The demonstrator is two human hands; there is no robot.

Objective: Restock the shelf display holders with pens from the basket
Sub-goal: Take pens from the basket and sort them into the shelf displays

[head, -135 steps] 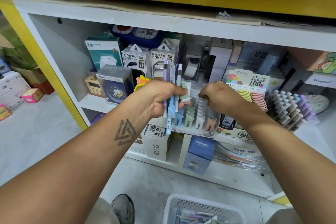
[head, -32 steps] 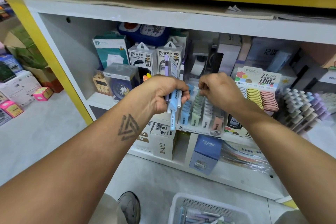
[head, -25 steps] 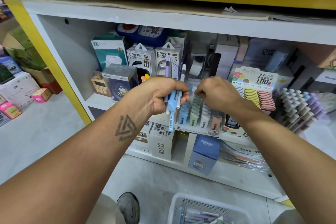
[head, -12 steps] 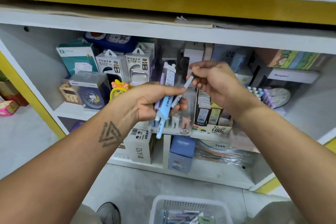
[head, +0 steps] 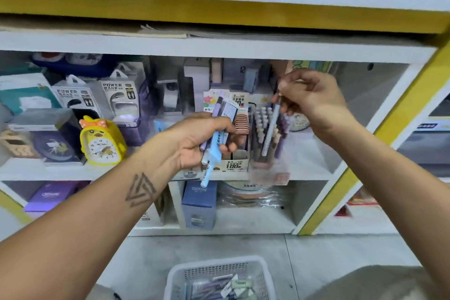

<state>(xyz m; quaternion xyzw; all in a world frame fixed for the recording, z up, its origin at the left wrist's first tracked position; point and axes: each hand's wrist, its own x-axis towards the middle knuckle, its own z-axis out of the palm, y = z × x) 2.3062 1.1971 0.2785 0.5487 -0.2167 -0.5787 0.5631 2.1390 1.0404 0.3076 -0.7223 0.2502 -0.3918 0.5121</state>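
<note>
A single pale pen (head: 269,129) hangs near-vertical right of frame centre, pinched at its top by the right hand (head: 310,98), its lower end among the capped pens in the holder (head: 266,139). The left hand (head: 194,143), at centre, has its fingers curled round a bundle (head: 216,139) of pens. The basket (head: 220,277) sits on the floor at bottom centre. A yellow clock (head: 102,141) stands at left on the shelf (head: 304,168).

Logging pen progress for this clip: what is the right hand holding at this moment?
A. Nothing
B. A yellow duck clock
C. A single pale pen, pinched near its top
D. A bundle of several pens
C: the right hand pinches one pale pen over the pen holder, while the left hand grips the bundle of pens.
</note>
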